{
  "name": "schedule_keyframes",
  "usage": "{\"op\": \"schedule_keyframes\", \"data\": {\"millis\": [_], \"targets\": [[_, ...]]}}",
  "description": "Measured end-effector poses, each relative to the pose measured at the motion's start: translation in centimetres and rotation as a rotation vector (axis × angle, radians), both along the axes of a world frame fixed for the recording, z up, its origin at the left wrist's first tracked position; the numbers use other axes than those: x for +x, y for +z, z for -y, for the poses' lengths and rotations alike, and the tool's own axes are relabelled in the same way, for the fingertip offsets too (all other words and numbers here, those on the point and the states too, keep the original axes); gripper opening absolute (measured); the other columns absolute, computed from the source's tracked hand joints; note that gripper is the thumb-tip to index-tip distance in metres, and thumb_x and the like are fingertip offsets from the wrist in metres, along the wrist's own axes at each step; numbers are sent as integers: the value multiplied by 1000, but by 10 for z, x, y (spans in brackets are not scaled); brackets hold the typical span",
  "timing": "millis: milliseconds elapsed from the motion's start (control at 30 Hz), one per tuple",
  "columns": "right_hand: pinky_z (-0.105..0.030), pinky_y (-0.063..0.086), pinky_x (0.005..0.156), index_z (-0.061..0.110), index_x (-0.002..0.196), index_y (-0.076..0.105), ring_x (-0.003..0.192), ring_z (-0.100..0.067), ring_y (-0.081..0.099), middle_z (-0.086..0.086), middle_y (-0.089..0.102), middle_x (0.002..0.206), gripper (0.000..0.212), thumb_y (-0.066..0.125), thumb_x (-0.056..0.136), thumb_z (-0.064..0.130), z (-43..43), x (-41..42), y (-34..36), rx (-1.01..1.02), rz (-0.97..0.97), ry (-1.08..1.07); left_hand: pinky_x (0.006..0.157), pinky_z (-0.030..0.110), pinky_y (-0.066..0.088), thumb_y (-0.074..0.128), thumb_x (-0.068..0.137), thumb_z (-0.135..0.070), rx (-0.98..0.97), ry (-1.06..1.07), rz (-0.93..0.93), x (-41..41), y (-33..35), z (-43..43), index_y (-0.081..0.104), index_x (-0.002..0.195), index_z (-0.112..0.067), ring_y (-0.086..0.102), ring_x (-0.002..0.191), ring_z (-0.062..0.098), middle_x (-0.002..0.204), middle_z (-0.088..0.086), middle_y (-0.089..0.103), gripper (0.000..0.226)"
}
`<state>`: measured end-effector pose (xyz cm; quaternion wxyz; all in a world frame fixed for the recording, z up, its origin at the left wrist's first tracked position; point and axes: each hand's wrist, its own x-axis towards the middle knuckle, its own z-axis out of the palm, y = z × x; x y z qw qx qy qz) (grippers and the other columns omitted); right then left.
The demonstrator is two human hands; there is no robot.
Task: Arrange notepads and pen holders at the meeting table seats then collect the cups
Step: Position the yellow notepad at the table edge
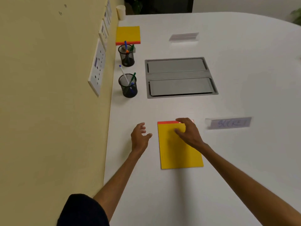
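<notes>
Table (236, 168): white, rounded far end, left edge against a yellow wall (40, 95)
Near notepad (179, 152): yellow, red band along the far edge; flat on the table in front of the person, between the two hands
Right hand (189, 132): over the top right corner of the near notepad, fingers spread and bent, thumb across the yellow sheet; grip or mere touch not to be told
Left hand (140, 136): just left of the near notepad, apart from it; fingers loosely curled, wide, holding nothing
Near pen holder (128, 86): black mesh cup, upright, near the wall edge; contents: one white pen with a blue cap, one green pen, one blue pen, all leaning
Far pen holder (126, 55): black mesh cup, upright, just behind the near one; contents: one blue pen, one green pen, an orange-tipped item not clearly made out
Notepad stack (128, 35): yellow over a red edge, flat, just beyond the far pen holder
Cup (121, 12): white, upright, far left corner of the table, beside the wall; contents hidden
Cable hatch (180, 77): grey, two closed flaps, set into the table right of the pen holders
Name cards: one (229, 123) right of the near notepad, blue writing blurred; one (184, 36) beyond the hatch
Wall sockets (97, 67): white plates in a row above the table edge
</notes>
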<state>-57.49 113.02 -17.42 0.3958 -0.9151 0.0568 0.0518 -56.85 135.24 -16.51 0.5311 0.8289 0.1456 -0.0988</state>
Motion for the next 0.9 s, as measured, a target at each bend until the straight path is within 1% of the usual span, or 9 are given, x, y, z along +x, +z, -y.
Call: {"op": "schedule_keyframes", "data": {"millis": [100, 233, 300, 400, 500, 600, 667, 800, 900], "targets": [[-37, 42, 100, 15, 135, 53, 126, -25, 48, -8, 52, 137, 55, 72, 86, 32, 16, -44, -10, -14, -38, -140, 88, 30, 50, 75, 82, -6, 9, -47, -107, -37, -8, 14, 52, 135, -2, 60, 110, 25, 132, 17, 57, 57], [-45, 43, 100, 11, 141, 44, 130, -31, 43, -12, 44, 142, 68, 72, 85, 36, 25, -99, -24, -121, -162, -262, 107, 38, 43, 78, 82, -17, 74, -184, -240, -77, -16, 38, 39, 143, 2, 48, 128, 32, 143, 18, 40, 75], [-47, 43, 97, 10, 143, 39, 132, -32, 41, -12, 41, 145, 70, 69, 86, 38, 26, -121, -30, -214, -200, -278, 106, 29, 39, 78, 81, -17, 119, -250, -254, -90, -18, 48, 38, 142, 3, 44, 130, 32, 141, 17, 36, 76], [-49, 40, 100, 8, 146, 34, 140, -31, 31, -13, 32, 152, 76, 65, 87, 46, 25, -141, -35, -260, -234, -348, 108, 29, 33, 75, 83, -13, 209, -308, -275, -100, -18, 57, 28, 148, 3, 33, 137, 30, 146, 16, 29, 82], [-49, 35, 105, 7, 150, 28, 145, -29, 24, -11, 26, 157, 84, 62, 87, 52, 24, -146, -33, -278, -281, -408, 105, 30, 36, 67, 86, -2, 284, -261, -278, -104, -17, 63, 19, 152, 0, 28, 138, 30, 148, 16, 25, 82], [-49, 33, 107, 7, 150, 27, 146, -28, 21, -10, 24, 158, 82, 58, 89, 52, 19, -147, -30, -297, -310, -422, 95, 33, 41, 60, 85, 2, 318, -209, -283, -104, -15, 70, 26, 149, -1, 31, 132, 31, 142, 15, 29, 73], [-48, 35, 105, 8, 146, 32, 143, -29, 24, -11, 28, 155, 75, 59, 90, 49, 14, -148, -29, -297, -300, -424, 93, 36, 43, 61, 83, 3, 301, -148, -284, -105, -15, 75, 33, 146, -2, 34, 130, 32, 139, 16, 35, 69], [-44, 41, 92, 9, 133, 43, 127, -29, 37, -11, 41, 136, 66, 67, 84, 45, 4, -149, -27, -235, -249, -421, 92, 41, 47, 67, 79, 2, 222, -3, -270, -110, -15, 82, 48, 136, -4, 40, 124, 33, 134, 18, 43, 60], [-45, 44, 92, 7, 126, 47, 123, -31, 41, -12, 43, 129, 67, 77, 76, 39, 6, -144, -26, -133, -314, -474, 86, 39, 46, 73, 76, -2, 145, 96, -289, -107, -16, 80, 55, 126, -2, 44, 120, 33, 129, 16, 48, 52]]}}
